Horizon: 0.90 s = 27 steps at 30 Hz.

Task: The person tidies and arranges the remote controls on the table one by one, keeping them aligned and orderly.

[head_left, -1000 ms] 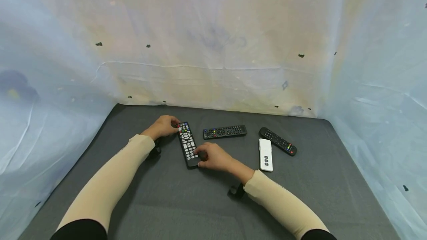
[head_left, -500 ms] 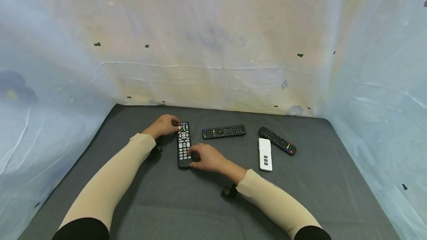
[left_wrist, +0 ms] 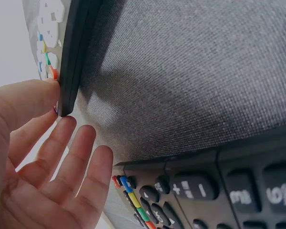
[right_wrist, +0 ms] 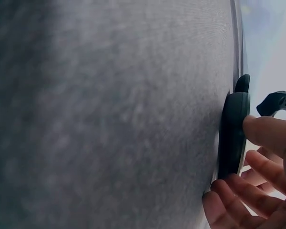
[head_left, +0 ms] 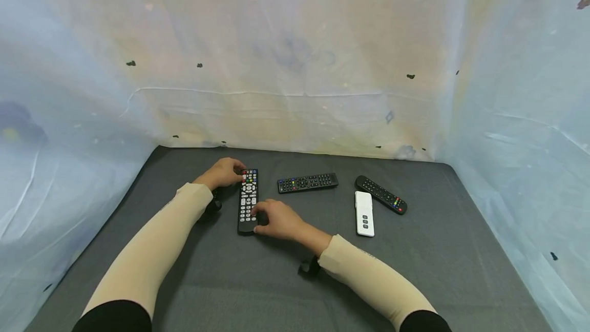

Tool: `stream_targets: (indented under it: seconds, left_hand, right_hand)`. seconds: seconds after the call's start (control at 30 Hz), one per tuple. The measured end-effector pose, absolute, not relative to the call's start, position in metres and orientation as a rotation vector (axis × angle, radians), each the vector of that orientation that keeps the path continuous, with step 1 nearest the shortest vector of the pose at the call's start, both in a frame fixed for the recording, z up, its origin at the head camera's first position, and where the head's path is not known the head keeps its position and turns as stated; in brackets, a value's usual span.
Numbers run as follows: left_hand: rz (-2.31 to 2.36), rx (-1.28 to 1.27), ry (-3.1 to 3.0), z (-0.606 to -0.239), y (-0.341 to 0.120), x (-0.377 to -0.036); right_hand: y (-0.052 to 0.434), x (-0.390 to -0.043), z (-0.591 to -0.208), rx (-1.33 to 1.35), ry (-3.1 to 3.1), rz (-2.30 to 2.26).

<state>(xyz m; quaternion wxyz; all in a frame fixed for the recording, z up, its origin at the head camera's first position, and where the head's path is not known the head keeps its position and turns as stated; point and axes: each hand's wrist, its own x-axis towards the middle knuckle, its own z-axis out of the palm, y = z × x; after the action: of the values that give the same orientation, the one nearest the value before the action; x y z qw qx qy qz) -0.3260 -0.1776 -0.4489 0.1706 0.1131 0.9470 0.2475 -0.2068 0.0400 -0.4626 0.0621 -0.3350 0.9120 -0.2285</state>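
A long black remote (head_left: 247, 200) with white and coloured buttons lies on the grey mat (head_left: 230, 281), pointing almost straight away from me. My left hand (head_left: 232, 171) is at its far end. In the left wrist view the thumb (left_wrist: 28, 102) touches the long black remote's corner (left_wrist: 71, 62) while the left hand (left_wrist: 62, 143) keeps its fingers straight and free. My right hand (head_left: 261, 218) holds the near end. The right wrist view shows its thumb (right_wrist: 271, 133) on one side of the remote (right_wrist: 233, 133) and curled fingers (right_wrist: 229, 200) on the other.
A second black remote (head_left: 307, 182) lies crosswise just right of the first and also fills the foreground of the left wrist view (left_wrist: 205, 191). Farther right are a white remote (head_left: 364, 206) and another black one (head_left: 380, 194). Pale sheeting (head_left: 295, 65) walls in the mat on three sides.
The near end of the long remote has swung left with my right hand, so it now lies nearly straight. My left hand has stayed at the far end.
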Motion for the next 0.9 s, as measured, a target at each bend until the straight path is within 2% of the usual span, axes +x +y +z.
stream_targets:
  seconds: [0.9]
  left_hand:
    - [0.736,0.268,2.697,-0.447,-0.180,-0.328]
  right_hand:
    - [0.021,-0.209,-0.467,-0.990,2.799,-0.691]
